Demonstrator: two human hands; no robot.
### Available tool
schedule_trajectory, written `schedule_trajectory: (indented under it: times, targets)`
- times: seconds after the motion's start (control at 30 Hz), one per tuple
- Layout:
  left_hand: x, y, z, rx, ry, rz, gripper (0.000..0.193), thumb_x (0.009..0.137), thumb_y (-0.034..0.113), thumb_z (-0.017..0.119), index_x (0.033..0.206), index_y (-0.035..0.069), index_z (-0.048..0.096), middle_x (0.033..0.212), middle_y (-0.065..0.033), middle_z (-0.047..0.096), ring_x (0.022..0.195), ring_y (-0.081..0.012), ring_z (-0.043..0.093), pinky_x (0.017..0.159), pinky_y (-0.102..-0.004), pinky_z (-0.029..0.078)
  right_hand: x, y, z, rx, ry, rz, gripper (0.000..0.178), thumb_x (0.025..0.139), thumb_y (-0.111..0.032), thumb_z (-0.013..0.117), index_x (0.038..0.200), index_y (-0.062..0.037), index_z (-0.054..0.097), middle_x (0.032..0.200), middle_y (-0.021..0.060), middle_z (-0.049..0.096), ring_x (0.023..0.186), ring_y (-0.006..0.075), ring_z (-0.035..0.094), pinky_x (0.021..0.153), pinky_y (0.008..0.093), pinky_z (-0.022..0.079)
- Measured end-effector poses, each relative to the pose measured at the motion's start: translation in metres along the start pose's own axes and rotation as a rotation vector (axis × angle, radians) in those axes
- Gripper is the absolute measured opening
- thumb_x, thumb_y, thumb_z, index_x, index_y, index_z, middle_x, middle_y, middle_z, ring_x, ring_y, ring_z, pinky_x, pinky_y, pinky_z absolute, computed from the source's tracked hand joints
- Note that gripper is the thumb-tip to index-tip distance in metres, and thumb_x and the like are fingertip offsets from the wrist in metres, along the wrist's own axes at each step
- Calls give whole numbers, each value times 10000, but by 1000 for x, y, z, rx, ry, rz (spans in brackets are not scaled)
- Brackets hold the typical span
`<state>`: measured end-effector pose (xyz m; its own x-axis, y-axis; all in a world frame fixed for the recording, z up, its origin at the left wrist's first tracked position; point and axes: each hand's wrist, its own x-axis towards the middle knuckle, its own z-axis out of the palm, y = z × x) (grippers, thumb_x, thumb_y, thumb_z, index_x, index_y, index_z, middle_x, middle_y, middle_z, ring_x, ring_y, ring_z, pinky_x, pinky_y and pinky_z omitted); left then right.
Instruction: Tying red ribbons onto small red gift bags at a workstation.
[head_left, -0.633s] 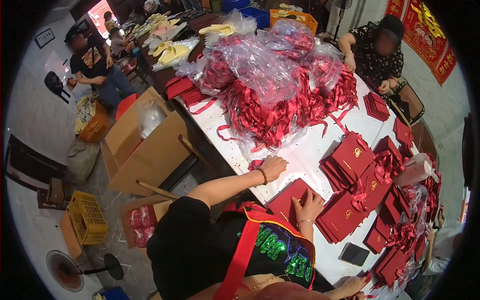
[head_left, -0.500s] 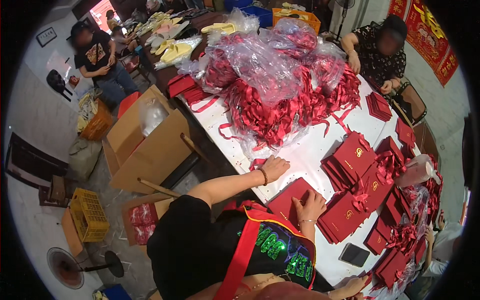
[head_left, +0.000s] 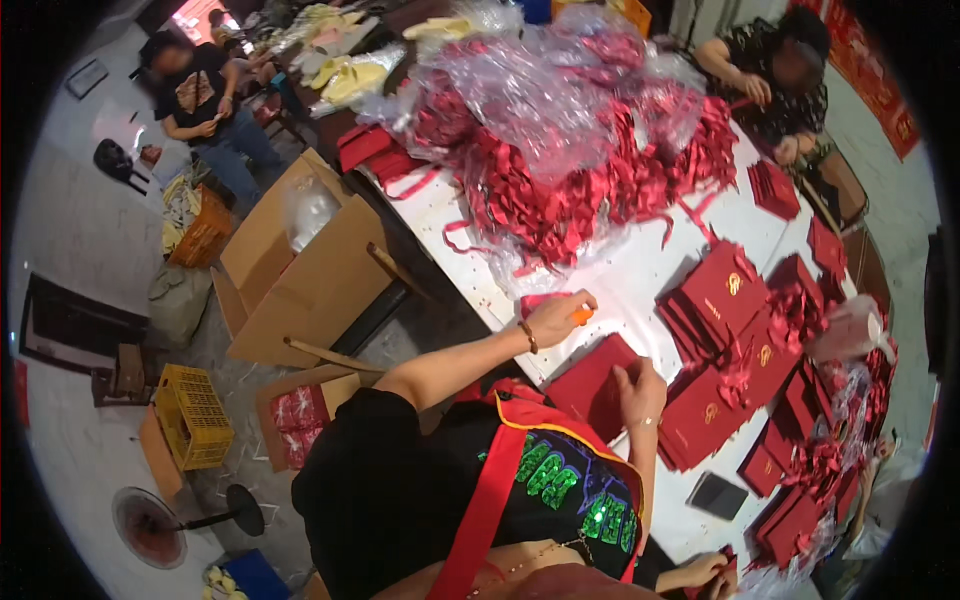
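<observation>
My left hand (head_left: pixel 562 318) is closed around a small orange object (head_left: pixel 581 316), whose kind I cannot make out. It is just above the table's near edge, next to a strip of red ribbon. My right hand (head_left: pixel 642 390) has its curled fingers at the upper right edge of a plain dark red gift bag (head_left: pixel 585 388), lying flat in front of me. To the right lie stacks of red gift bags (head_left: pixel 712 300) with gold print and ribbon handles. Beyond my left hand rises a heap of red ribbons (head_left: pixel 560 210) under clear plastic.
A black phone (head_left: pixel 717 495) lies on the white table (head_left: pixel 650 505). Another person's hand (head_left: pixel 708 570) is at the lower right, and a person (head_left: pixel 775 80) sits across the table. Open cardboard boxes (head_left: pixel 310 270), a yellow crate (head_left: pixel 195 415) and a fan (head_left: pixel 150 525) stand to the left.
The orange object now shows in my left hand, which has lifted from lying spread on the table. My right hand has shifted to the bag's edge. The view has tilted slightly.
</observation>
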<state>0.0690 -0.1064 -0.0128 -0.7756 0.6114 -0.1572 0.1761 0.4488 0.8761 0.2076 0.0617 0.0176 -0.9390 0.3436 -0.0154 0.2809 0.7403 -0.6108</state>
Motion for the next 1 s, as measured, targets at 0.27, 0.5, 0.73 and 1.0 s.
schedule_trajectory:
  times: [0.27,0.5,0.73,1.0]
  targets:
    - [-3,2,-7,-244,22,-46,240,862,111,502,1096,81,546,730,0,565,565,-37,469,478,-172,386,39,33,9,411,-232,151,338,790,-253,601,1025,-10,606,935,143,645,867,226,620,768,294,459]
    - [-7,22,21,-53,-135,112,160,831,94,563,963,10,595,787,-51,630,693,-81,565,583,-211,444,32,32,3,460,-301,260,377,738,-202,676,1064,-30,601,929,99,654,823,156,611,728,264,460]
    - [-3,26,32,186,-23,402,147,775,89,537,890,25,603,818,-172,623,766,-323,607,685,-370,477,28,27,10,318,-299,269,414,718,-368,652,1038,-109,621,859,128,645,798,260,621,711,339,461]
    - [-3,30,32,179,-59,266,134,785,108,556,879,17,582,770,-161,624,722,-306,615,636,-368,477,29,25,12,251,-234,218,398,716,-363,644,1037,-130,619,838,123,643,801,276,616,707,352,458]
